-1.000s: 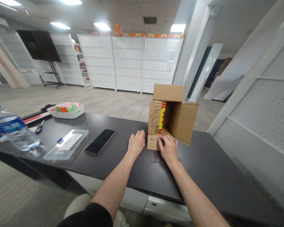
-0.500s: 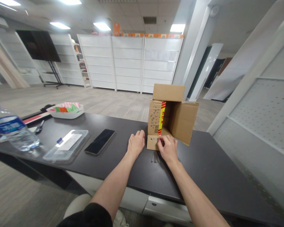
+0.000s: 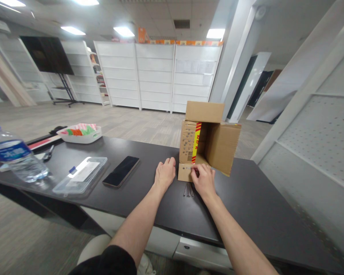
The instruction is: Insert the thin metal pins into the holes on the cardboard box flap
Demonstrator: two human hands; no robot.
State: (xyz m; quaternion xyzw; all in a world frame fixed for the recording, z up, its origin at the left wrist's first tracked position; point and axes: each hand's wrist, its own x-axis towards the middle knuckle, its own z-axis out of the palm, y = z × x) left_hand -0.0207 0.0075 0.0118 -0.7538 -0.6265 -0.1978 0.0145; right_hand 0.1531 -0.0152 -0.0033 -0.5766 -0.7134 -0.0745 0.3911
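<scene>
An open cardboard box [image 3: 186,147] stands on its side, its opening towards me and its flaps spread. Several round metal heads dot its left side, and a short row of them runs along the lower front flap [image 3: 185,176]. My right hand [image 3: 204,180] is at that flap, thumb and forefinger pinched at the end of the row on what looks like a nail, mostly hidden by the fingers. Several loose nails [image 3: 188,190] lie fanned on the table just below the flap. Left of the box, my left hand [image 3: 165,173] rests on the tabletop with fingers curled, apart from the box.
On the dark table [image 3: 252,206] to the left are a black phone [image 3: 121,172], a clear plastic case [image 3: 80,175], a water bottle [image 3: 14,156], a pen [image 3: 48,154] and a white basket [image 3: 83,138] with colourful packets. A perforated white panel [image 3: 321,141] borders the right side.
</scene>
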